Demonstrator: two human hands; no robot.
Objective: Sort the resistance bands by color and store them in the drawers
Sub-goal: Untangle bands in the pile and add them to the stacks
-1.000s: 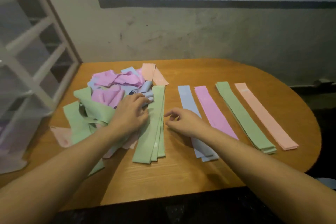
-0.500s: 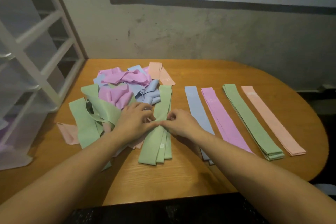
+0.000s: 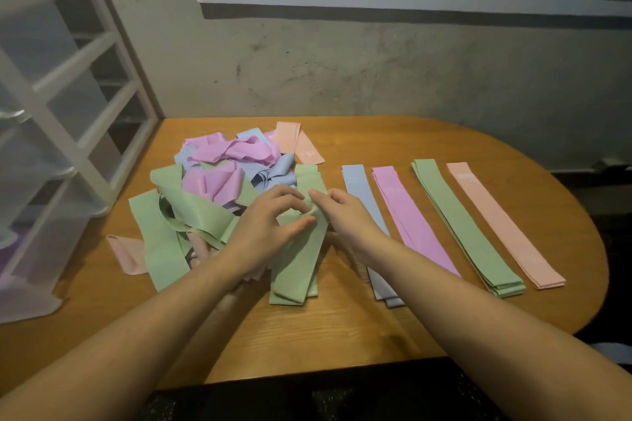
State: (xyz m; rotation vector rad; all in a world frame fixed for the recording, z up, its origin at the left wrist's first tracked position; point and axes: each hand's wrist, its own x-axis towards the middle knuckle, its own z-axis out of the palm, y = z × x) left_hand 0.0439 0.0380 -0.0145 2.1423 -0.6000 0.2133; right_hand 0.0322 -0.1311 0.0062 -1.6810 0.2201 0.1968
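Head view: a rounded wooden worktop stands against a grey wall, and a white drawer unit with clear plastic fronts stands at its left edge. On the left half of the worktop lies a loose heap of bands in purple, blue, green and peach, tangled and folded over each other. A pale pink band sticks out at the heap's near left side.

Both hands meet at the right side of this heap over a green band that lies lengthwise toward the person on top of other green bands. The left hand has its fingers curled, and its thumb and forefinger pinch the green band near its middle. The right hand pinches the same band just beside the left one, so each grip is closed on the green band; the fabric bunches up between the two hands.

To the right, four sorted rows lie flat and side by side, slanting away from the person: a blue stack, partly under the right forearm, then a purple stack, a green stack, and a peach stack farthest right. The rows lie near each other but apart.
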